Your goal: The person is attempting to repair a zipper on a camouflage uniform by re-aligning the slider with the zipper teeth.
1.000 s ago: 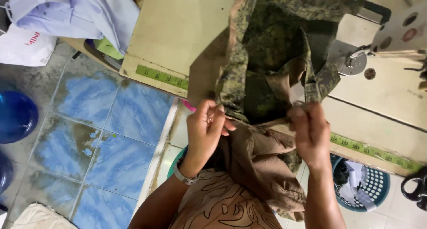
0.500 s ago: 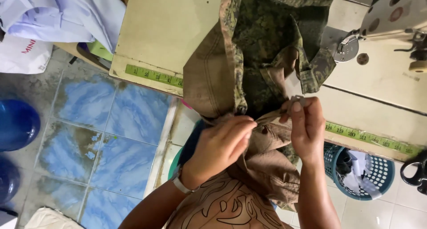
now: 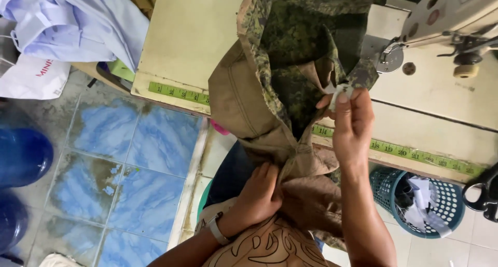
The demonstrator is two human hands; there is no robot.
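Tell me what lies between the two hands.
In the head view, only folds of the camouflage garment with tan lining span from the left hand to the right hand.

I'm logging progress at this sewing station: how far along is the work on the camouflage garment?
Looks done: the camouflage garment lies partly on the sewing table, with stitched seams showing on its tan lining. In hand: the right hand pinches a small white piece at the fabric's edge, while the left hand bunches the lower folds in the lap. Left: the cloth sits beside, not under, the sewing machine, so no stitching is under way.
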